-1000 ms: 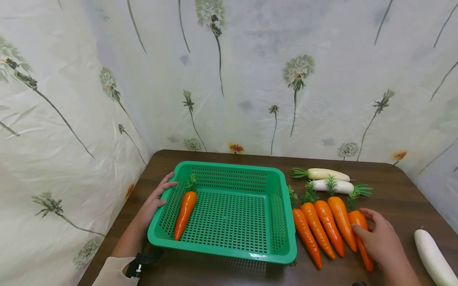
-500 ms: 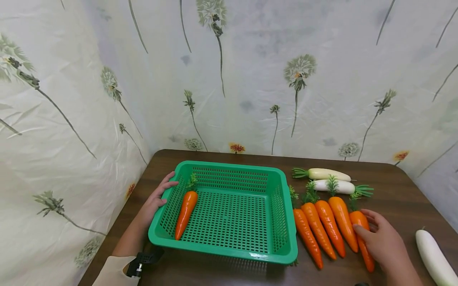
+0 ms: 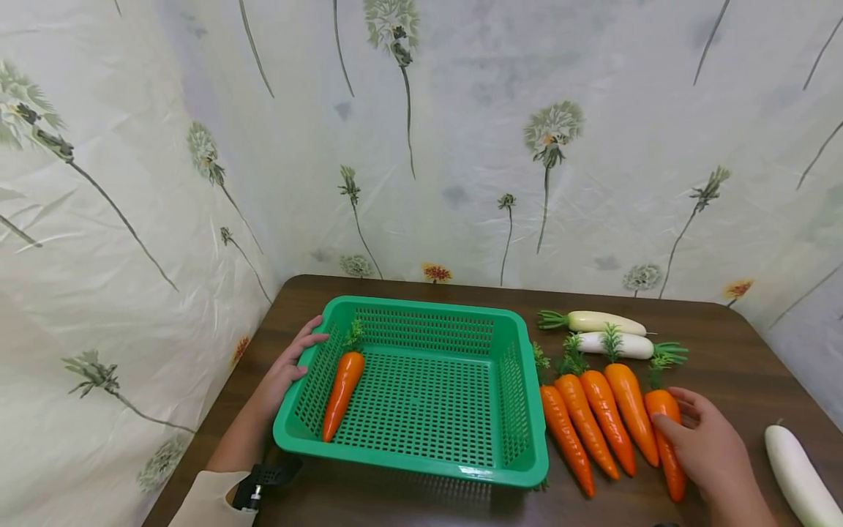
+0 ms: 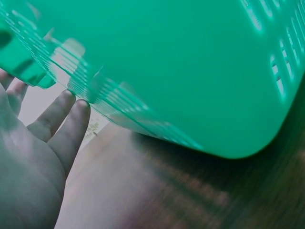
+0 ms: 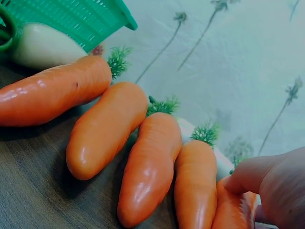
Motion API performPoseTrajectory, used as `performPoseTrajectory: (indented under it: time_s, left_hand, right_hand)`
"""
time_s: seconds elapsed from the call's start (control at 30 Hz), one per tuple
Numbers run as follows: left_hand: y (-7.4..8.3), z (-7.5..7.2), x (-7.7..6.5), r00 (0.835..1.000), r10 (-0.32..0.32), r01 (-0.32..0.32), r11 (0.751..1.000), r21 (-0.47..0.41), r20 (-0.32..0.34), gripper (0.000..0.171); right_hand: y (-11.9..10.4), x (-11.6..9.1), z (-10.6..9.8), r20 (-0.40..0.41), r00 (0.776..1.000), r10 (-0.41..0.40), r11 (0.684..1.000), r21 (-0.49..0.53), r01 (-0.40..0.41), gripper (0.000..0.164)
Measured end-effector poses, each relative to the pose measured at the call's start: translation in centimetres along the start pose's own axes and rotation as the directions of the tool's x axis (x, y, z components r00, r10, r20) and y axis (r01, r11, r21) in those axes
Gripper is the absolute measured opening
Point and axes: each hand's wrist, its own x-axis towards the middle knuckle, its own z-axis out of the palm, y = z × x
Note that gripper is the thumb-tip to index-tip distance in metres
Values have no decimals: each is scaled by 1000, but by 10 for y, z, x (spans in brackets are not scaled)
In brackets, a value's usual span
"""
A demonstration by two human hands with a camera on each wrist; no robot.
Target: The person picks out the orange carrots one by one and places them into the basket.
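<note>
My left hand [image 3: 290, 369] holds the left rim of a green plastic basket [image 3: 421, 307], fingers at the rim and outer wall [image 4: 181, 71]. One orange carrot [image 3: 342, 395] with a leafy top lies inside, toward that side. Right of the basket, several more carrots [image 3: 606, 421] form a slanted row, tips toward me. The rightmost carrot [image 3: 665, 417] is between the thumb and fingers of my right hand [image 3: 711, 443], thumb on its left side. In the right wrist view this held carrot [image 5: 231, 207] shows partly behind the hand.
Two pale radishes [image 3: 602, 320] with green stalks lie behind the row. A long smooth white vegetable [image 3: 800, 468] is at the far right. Green leaves [image 3: 541, 484] peek out by the basket's front right corner. Flower-patterned sheeting [image 3: 461, 183] hangs behind the brown table [image 3: 711, 322].
The tip of the carrot in my right hand has shifted slightly left over the last half second. My left hand and the basket stay put.
</note>
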Motion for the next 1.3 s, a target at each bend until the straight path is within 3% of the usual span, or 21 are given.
performPoseTrajectory:
  time_s: [0.4, 0.77, 1.0, 1.13, 1.3]
  left_hand:
    - [-6, 1, -8, 1000, -23, 23, 1000, 21, -16, 61]
    - [-2, 3, -4, 1000, -13, 13, 1000, 19, -1, 59]
    - [2, 0, 0, 1000, -21, 21, 999, 28, -6, 59]
    - [3, 0, 1, 999, -31, 31, 999, 30, -7, 59]
    - [1, -1, 0, 1000, -15, 15, 1000, 25, -11, 60]
  right_hand:
    - [-5, -9, -2, -74, 997, -10, 996, 85, 16, 87]
    - [-20, -22, -2, -143, 990, 0, 992, 127, 19, 83]
    - [-40, -34, 2, -149, 988, 32, 972, 234, 4, 83]
    - [-52, -41, 1, -152, 988, -26, 974, 218, 59, 84]
    - [-64, -44, -2, -88, 993, -84, 962, 251, 104, 84]
